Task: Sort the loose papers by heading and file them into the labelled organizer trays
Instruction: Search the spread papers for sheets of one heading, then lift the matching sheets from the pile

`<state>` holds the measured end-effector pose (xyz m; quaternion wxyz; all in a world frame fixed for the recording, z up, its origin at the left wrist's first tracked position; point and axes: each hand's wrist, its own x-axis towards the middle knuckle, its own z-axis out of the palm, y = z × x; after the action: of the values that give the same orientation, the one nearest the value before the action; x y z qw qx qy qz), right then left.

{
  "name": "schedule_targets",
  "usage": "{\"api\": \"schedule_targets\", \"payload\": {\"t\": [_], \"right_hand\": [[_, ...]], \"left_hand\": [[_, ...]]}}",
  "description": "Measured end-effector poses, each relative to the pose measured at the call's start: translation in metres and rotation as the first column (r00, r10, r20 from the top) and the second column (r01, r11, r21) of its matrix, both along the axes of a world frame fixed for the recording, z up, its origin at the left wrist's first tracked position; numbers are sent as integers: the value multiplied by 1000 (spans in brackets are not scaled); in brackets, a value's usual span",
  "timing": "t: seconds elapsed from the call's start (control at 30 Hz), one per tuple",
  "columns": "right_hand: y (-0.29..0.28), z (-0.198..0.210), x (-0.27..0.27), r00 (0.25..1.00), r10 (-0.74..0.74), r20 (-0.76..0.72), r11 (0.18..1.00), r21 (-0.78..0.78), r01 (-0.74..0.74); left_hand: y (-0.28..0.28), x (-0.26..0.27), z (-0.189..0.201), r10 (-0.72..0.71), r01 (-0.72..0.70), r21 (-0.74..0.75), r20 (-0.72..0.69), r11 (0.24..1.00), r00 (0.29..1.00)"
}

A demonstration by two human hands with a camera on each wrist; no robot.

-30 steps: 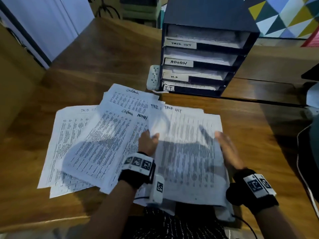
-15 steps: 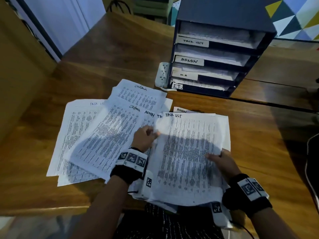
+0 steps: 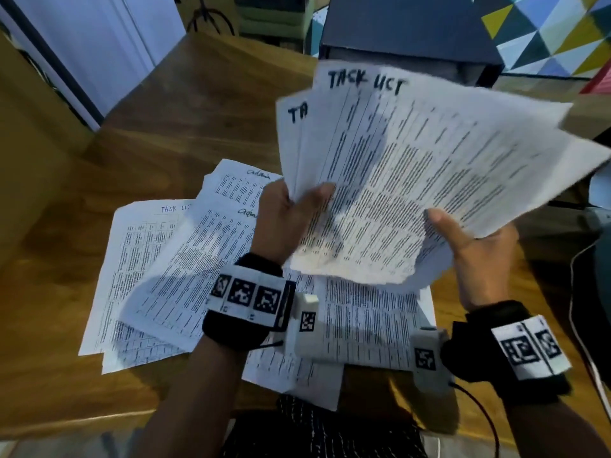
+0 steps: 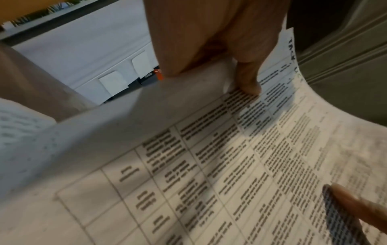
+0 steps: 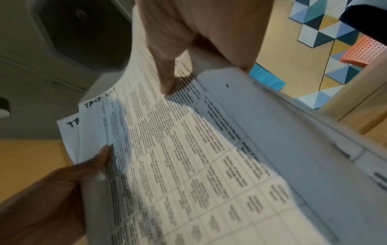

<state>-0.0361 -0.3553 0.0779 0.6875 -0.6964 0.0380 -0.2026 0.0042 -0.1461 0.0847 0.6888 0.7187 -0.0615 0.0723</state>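
Note:
I hold a small stack of printed sheets headed "TASK LIST" (image 3: 413,166) up off the desk, fanned and tilted toward me. My left hand (image 3: 291,213) pinches its left edge, thumb on the top sheet. My right hand (image 3: 463,246) grips the lower right edge, thumb on top and fingers beneath. The stack (image 4: 230,165) fills the left wrist view, and in the right wrist view the stack (image 5: 188,149) shows both thumbs on it. The dark organizer (image 3: 410,31) stands behind the stack, its trays hidden by the paper. Loose sheets (image 3: 172,266) headed "Admin" and "Task list" lie on the desk.
The wooden desk (image 3: 59,358) runs left and toward me. More sheets (image 3: 363,322) lie under my wrists at the front edge. A thin cable (image 3: 577,325) trails at the right. A white door (image 3: 99,44) stands at the far left.
Both hands have lifted the "TASK LIST" sheets off the desk pile and raised them up in front of the organizer. The camera has tilted closer to the papers.

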Motion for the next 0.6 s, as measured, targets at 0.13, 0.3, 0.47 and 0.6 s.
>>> {"api": "schedule_targets", "payload": {"t": [0.13,0.3,0.47,0.6], "right_hand": [[7,9,-7,999,-2,51,998,59,-1],[8,-20,-11,999,23,-48,987,158,-15],[2,-38,6,985,-26,-170,992,120,47],[-14,-28,38,978,-59,-199,998,-8,59]], "left_hand": [[-2,-5,7,-63,63,-87,7,994,998],[-4,-8,-26,-100,93,-50,-141,994,985],[-13,3,-48,-89,102,46,-224,994,970],[-22,45,-37,50,-32,61,-312,998,949]]}}
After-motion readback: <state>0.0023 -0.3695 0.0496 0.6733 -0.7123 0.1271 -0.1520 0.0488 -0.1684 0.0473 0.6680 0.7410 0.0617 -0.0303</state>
